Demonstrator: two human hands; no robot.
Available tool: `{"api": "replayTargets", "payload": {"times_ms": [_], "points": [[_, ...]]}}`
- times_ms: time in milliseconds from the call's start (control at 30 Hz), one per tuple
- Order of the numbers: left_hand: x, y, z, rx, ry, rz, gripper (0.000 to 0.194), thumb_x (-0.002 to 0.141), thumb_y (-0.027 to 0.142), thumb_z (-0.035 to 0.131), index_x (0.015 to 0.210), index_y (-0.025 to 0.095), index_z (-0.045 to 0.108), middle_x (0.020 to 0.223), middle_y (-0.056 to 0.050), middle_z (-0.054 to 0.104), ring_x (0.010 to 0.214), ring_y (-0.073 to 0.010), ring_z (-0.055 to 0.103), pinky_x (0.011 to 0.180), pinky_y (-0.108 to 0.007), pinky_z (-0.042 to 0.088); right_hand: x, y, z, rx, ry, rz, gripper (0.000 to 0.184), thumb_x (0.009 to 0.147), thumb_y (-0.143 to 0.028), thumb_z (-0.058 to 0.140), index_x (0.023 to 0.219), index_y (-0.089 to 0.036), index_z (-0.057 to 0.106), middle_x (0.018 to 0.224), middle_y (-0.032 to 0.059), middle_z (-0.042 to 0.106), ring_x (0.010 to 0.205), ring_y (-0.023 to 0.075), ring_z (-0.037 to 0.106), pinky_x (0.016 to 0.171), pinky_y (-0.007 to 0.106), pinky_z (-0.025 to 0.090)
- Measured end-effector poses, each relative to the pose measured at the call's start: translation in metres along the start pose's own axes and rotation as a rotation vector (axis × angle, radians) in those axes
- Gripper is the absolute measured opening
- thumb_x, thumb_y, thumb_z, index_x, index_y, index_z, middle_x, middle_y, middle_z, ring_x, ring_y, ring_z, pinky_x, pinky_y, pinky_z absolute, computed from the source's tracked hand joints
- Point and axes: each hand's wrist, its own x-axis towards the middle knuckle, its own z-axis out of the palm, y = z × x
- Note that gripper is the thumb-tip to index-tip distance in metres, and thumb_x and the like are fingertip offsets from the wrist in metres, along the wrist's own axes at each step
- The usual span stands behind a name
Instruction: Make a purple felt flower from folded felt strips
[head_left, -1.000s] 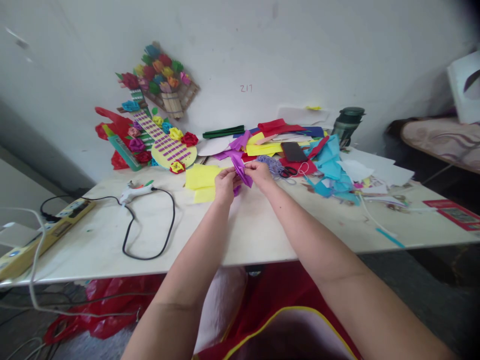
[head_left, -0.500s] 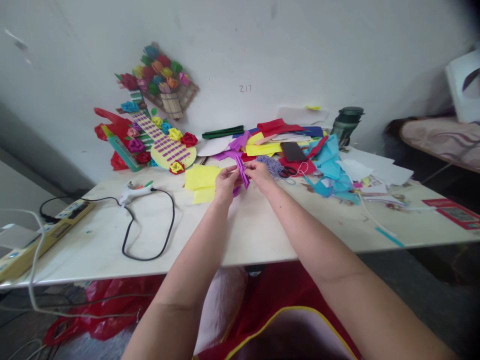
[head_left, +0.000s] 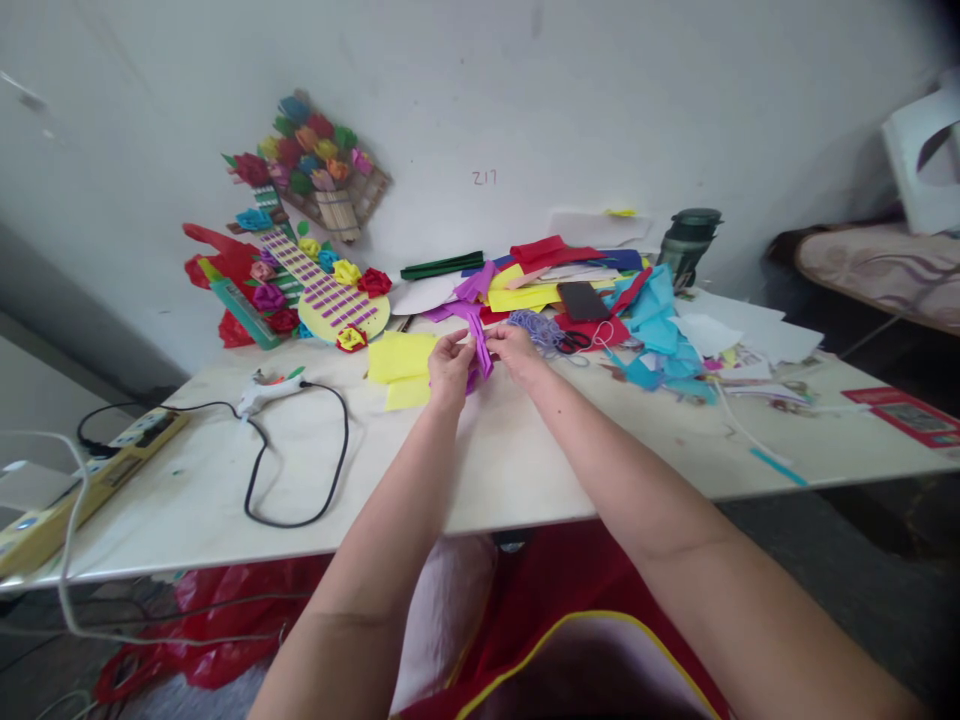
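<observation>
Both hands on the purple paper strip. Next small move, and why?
Probably press the next fold flat: left hand and right hand both pinch the purple paper strip just above the table, strip bent between the fingertips.

My left hand (head_left: 450,368) and right hand (head_left: 517,350) met over the middle of the table (head_left: 525,460), pinching a paper strip (head_left: 477,345) between them. Left of my left hand, touching it, lay paper sheets (head_left: 401,365). Further left lay a glue gun (head_left: 266,388), its cord (head_left: 300,480) looping toward me. A power strip (head_left: 90,480) sat at the table's left edge. Behind the sheets, a guitar model (head_left: 322,295) leaned against the wall (head_left: 600,100); a flower basket (head_left: 322,170) hung above it. Behind my right hand lay a paper pile (head_left: 540,275) with a phone (head_left: 583,300) on it and scissors (head_left: 574,343) before it. A bottle (head_left: 686,245) stood right of the pile, at the wall.
</observation>
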Motion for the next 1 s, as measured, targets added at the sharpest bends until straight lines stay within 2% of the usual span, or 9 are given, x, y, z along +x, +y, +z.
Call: {"api": "replayTargets", "payload": {"times_ms": [133,267,367,533,700,800,900,1000], "points": [[0.003,0.000,-0.002,0.032,0.003,0.007,0.047,0.057,0.034,0.080,0.094,0.015,0.057,0.060,0.004,0.060,0.053,-0.0111,0.059,0.059,-0.026,0.049,-0.002,-0.003,-0.001,0.012,-0.031,-0.001,0.001,0.064,-0.016,0.060,0.064,-0.015,0.060,0.055,-0.0042,0.059,0.051,0.0088,0.055,0.053,0.022,0.047],[0.004,0.001,-0.004,0.051,-0.010,0.020,0.047,0.057,0.033,0.080,0.094,0.015,0.056,0.062,0.003,0.061,0.055,-0.0118,0.060,0.060,-0.027,0.049,-0.005,-0.007,-0.001,0.092,-0.044,0.006,0.017,0.069,-0.032,0.062,0.066,-0.015,0.061,0.061,-0.0012,0.061,0.055,0.0101,0.057,0.050,0.021,0.046],[0.004,0.001,-0.004,0.098,-0.021,0.059,0.048,0.059,0.033,0.079,0.097,0.015,0.056,0.060,0.003,0.060,0.053,-0.0105,0.058,0.056,-0.024,0.046,-0.005,-0.007,-0.003,0.117,-0.032,0.032,0.027,0.068,-0.042,0.066,0.067,-0.016,0.059,0.060,-0.0015,0.060,0.054,0.0097,0.055,0.047,0.021,0.044],[0.006,0.000,-0.003,0.254,-0.054,0.153,0.045,0.062,0.030,0.075,0.102,0.016,0.059,0.056,0.006,0.056,0.047,-0.0072,0.050,0.050,-0.020,0.038,-0.002,-0.007,-0.007,0.073,-0.036,0.086,0.026,0.060,-0.035,0.075,0.062,-0.016,0.057,0.054,-0.0036,0.057,0.050,0.0089,0.053,0.047,0.021,0.043],[0.010,-0.006,-0.006,0.370,-0.044,0.195,0.041,0.064,0.026,0.074,0.103,0.019,0.062,0.055,0.007,0.053,0.049,-0.0078,0.048,0.053,-0.019,0.039,-0.001,-0.009,-0.008,0.019,0.049,0.083,0.020,0.061,-0.027,0.073,0.058,-0.016,0.057,0.051,-0.0045,0.055,0.049,0.0080,0.051,0.047,0.020,0.040],[0.010,-0.009,-0.006,0.446,-0.008,0.263,0.034,0.066,0.023,0.072,0.099,0.020,0.064,0.061,0.004,0.058,0.058,-0.0102,0.053,0.061,-0.021,0.042,-0.001,-0.009,-0.008,-0.025,0.089,0.069,0.023,0.059,-0.031,0.076,0.058,-0.016,0.059,0.050,-0.0045,0.053,0.047,0.0076,0.048,0.044,0.019,0.039],[0.007,-0.009,-0.005,0.550,0.056,0.382,0.021,0.067,0.021,0.071,0.087,0.020,0.068,0.074,-0.002,0.064,0.071,-0.0147,0.058,0.070,-0.025,0.043,0.000,-0.008,-0.007,-0.073,0.130,0.037,0.027,0.056,-0.035,0.079,0.056,-0.017,0.059,0.046,-0.0051,0.050,0.044,0.0068,0.046,0.040,0.018,0.038],[0.000,-0.007,-0.002,0.727,0.059,0.495,0.011,0.069,0.022,0.069,0.079,0.021,0.068,0.082,-0.007,0.067,0.083,-0.0209,0.059,0.080,-0.030,0.042,0.001,-0.006,-0.006,-0.092,0.180,0.020,0.028,0.057,-0.034,0.078,0.054,-0.017,0.057,0.043,-0.0058,0.048,0.041,0.0063,0.045,0.038,0.017,0.036]]}}
